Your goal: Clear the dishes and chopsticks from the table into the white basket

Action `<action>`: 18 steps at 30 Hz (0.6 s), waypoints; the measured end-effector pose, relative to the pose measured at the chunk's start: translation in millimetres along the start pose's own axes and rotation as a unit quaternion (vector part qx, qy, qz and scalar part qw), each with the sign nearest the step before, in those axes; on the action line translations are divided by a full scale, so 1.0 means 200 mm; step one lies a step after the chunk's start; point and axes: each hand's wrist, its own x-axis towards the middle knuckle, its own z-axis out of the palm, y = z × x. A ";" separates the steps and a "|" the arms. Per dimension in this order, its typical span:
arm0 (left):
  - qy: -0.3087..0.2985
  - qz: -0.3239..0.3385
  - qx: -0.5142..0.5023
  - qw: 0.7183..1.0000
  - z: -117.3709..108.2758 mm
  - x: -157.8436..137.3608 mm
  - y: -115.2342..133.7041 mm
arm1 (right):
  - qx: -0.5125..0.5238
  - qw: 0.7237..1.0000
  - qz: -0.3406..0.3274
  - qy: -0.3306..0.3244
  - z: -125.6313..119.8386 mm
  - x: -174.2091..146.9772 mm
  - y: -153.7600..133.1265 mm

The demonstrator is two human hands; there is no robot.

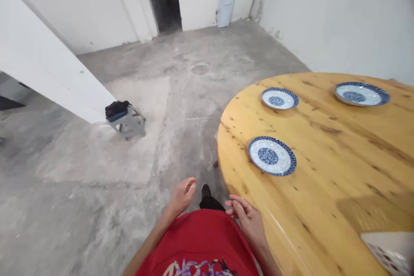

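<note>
My left hand [183,196] hangs over the floor in front of my red shirt, its fingers curled into a loose fist, and I see nothing in it. Just off the rounded edge of the wooden table [326,189] is my right hand [247,217], its fingers partly stretched and apart, holding nothing. Of the dishes, a blue-and-white plate [272,156] lies nearest to my right hand. Behind it on the tabletop is a second patterned plate [280,98]. A larger blue-rimmed plate [362,94] sits farther back on the right.
A white holder with holes [390,250] is partly cut off at the table's lower right. On the left, a grey stool [131,124] with dark cloth [117,108] on it stands by a white pillar [54,47]. A water dispenser [227,0] is near the dark doorway [163,0].
</note>
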 end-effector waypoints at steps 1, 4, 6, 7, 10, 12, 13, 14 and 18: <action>0.011 -0.010 0.002 1.000 -0.03 0.04 0.00 | 0.008 1.000 0.000 -0.003 0.03 0.06 -0.03; 0.042 -0.042 0.005 0.998 -0.12 0.15 -0.02 | 0.026 0.999 -0.012 -0.014 0.09 0.22 -0.14; 0.057 -0.065 -0.010 0.996 -0.17 0.21 -0.05 | 0.030 0.999 -0.026 -0.021 0.12 0.32 -0.22; 0.065 -0.076 -0.021 0.995 -0.19 0.24 -0.07 | 0.029 0.999 -0.034 -0.024 0.13 0.37 -0.26; 0.098 -0.115 -0.049 0.987 -0.23 0.30 -0.10 | 0.016 0.998 -0.054 -0.021 0.17 0.49 -0.38; 0.116 -0.137 -0.052 0.982 -0.27 0.36 -0.11 | 0.008 0.998 -0.061 -0.018 0.20 0.57 -0.46; 0.119 -0.143 -0.049 0.981 -0.29 0.40 -0.11 | 0.006 0.998 -0.064 -0.016 0.22 0.60 -0.49; 0.117 -0.144 -0.045 0.982 -0.31 0.45 -0.11 | 0.004 0.998 -0.064 -0.015 0.24 0.64 -0.51; 0.087 -0.112 -0.034 0.989 -0.45 0.74 -0.12 | 0.016 0.998 -0.054 0.011 0.37 0.79 -0.57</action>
